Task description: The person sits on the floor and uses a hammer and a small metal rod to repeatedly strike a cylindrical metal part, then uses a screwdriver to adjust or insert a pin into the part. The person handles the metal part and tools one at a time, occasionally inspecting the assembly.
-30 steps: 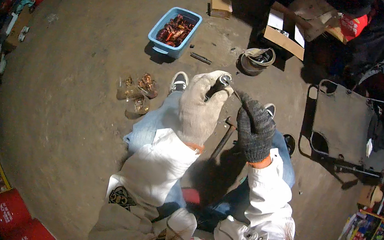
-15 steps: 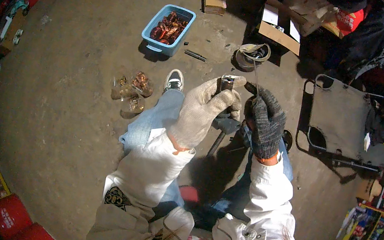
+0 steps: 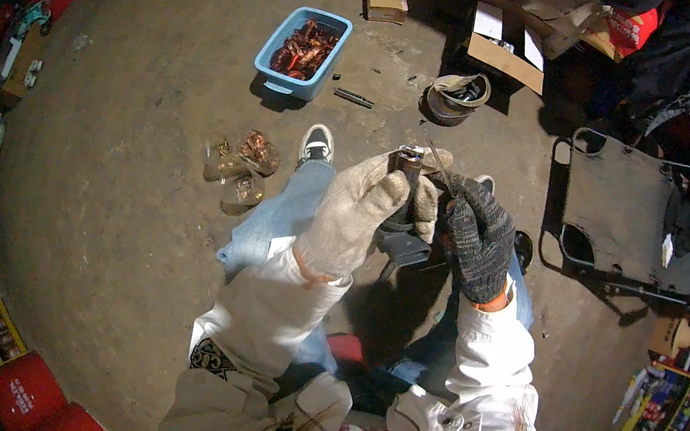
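My left hand [image 3: 352, 210], in a pale knit glove, is closed around a dark cylindrical part [image 3: 409, 164] with a shiny metal end facing up. A wider dark piece with a stem [image 3: 403, 247] shows just below that hand; whether it joins the cylinder I cannot tell. Close on the right, my right hand [image 3: 481, 243] wears a dark grey knit glove. Its fingers pinch a thin metal rod [image 3: 437, 157], whose tip points up and left beside the shiny end. Whether the rod touches the part is too small to tell.
A blue plastic tub [image 3: 276, 46] of copper-coloured coils stands ahead. Left of my foot lie clear bags [image 3: 241, 191] of small coppery pieces. A round container [image 3: 441, 109], an open carton [image 3: 506, 59], a small box [image 3: 386, 5] and a folding seat [image 3: 619, 203] are around.
The rod has tilted leftward, its tip now nearer the shiny end. My right hand has shifted slightly down. The left hand still grips the cylinder, a little lower in view.
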